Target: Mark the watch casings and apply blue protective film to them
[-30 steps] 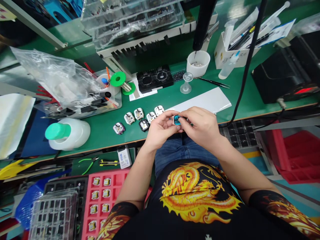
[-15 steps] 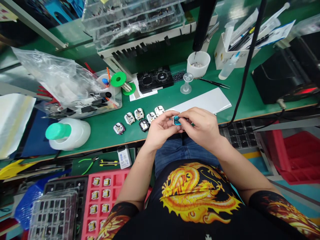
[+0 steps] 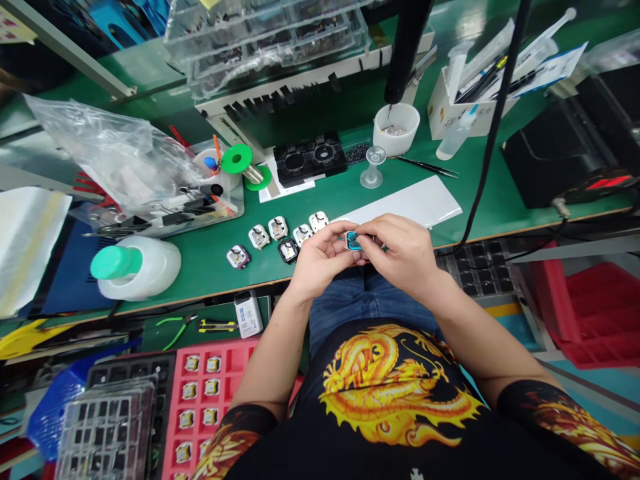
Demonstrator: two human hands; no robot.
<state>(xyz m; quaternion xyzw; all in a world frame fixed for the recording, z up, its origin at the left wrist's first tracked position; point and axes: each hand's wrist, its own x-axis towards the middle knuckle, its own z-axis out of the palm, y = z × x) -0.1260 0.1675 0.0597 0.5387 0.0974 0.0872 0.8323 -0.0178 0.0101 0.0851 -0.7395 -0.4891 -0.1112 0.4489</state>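
Note:
Between my two hands, just over the bench's front edge, is a small watch case [image 3: 352, 241] with a bright blue face and a pale rim. My left hand [image 3: 320, 261] grips it from the left, fingers behind and thumb along the lower edge. My right hand [image 3: 403, 250] pinches its right side, fingertips over the blue face; whether they hold a smaller part there is hidden. Left of my hands several open watch cases lie on the green bench, among them a black one [image 3: 288, 251], a purple-rimmed one [image 3: 238, 257] and a white one [image 3: 319, 221].
A white sheet [image 3: 420, 203] lies behind my hands. Farther back are a clear spool [image 3: 373, 168], tweezers [image 3: 430, 166], a white cup [image 3: 397, 137] and a black fixture [image 3: 310, 160]. A green-capped bottle [image 3: 150, 270] stands left. A red tray [image 3: 235, 363] sits below. A black cable [image 3: 487, 160] hangs right.
Both hands stay in almost the same place on the watch case. The right fingertips have shifted very slightly, and a little more of the blue face shows.

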